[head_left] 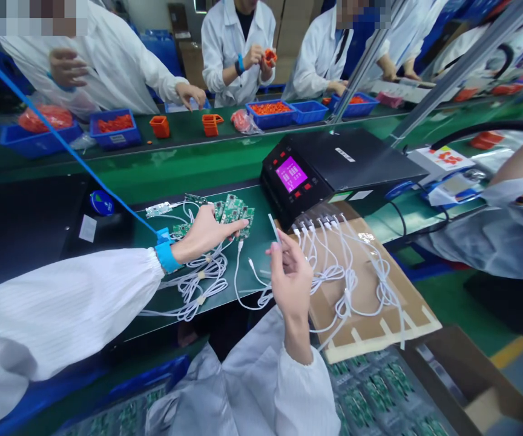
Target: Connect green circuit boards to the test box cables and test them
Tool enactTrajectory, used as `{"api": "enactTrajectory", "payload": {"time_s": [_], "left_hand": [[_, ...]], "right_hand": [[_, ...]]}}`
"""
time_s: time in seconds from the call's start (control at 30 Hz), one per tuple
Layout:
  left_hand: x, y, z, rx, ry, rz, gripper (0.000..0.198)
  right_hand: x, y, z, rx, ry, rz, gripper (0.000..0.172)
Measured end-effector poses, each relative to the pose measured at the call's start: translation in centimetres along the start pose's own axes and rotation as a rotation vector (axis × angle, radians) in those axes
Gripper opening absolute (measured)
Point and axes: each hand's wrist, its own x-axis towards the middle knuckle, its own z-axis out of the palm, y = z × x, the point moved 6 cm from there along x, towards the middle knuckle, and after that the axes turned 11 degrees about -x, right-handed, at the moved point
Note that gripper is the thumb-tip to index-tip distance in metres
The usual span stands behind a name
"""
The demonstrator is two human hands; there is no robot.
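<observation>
Under and beyond the left hand (204, 233), green circuit boards (232, 209).

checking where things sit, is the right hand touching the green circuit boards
Apart: the head view shows bare green tabletop between the right hand and the green circuit boards.
</observation>
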Motion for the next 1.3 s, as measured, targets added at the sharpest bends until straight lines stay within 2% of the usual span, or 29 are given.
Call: {"api": "enactTrajectory", "payload": {"time_s": [0.1, 0.2, 0.33, 0.53, 0.67, 0.83, 0.97, 1.17, 1.3], "left_hand": [[-0.9, 0.7, 1.1, 0.073, -0.096, 0.105, 0.033], [-1.5, 0.8, 1.8, 0.063, -0.162, 0.180, 0.023], [-1.8, 0.6, 1.8, 0.083, -0.172, 0.224, 0.015], [-1.8, 0.5, 1.6, 0.042, -0.164, 0.221, 0.019], [-2.0, 0.6, 1.8, 0.028, -0.177, 0.211, 0.020], [-2.4, 1.0, 1.9, 0.107, -0.172, 0.280, 0.017], [-2.8, 1.5, 2.2, 0.136, -0.219, 0.369, 0.010], [-2.8, 1.2, 2.3, 0.100, -0.216, 0.292, 0.014], [-2.9, 1.5, 2.3, 0.141, -0.222, 0.347, 0.013]], "right_hand": [[0.3, -1.7, 0.7, -0.071, 0.088, -0.094, 0.033], [0.3, -2.5, 1.6, -0.110, 0.086, -0.130, 0.035], [0.1, -2.9, 1.8, -0.168, 0.106, -0.167, 0.037], [0.1, -4.3, 0.7, -0.258, 0.294, -0.340, 0.024], [0.1, -4.9, 0.6, -0.266, 0.324, -0.409, 0.016], [0.2, -4.9, 0.7, -0.268, 0.325, -0.386, 0.011], [0.4, -4.3, 0.8, -0.235, 0.321, -0.347, 0.013], [0.5, -2.7, 1.0, -0.120, 0.297, -0.231, 0.016], [0.5, -2.7, 0.9, -0.088, 0.271, -0.236, 0.014]]}}
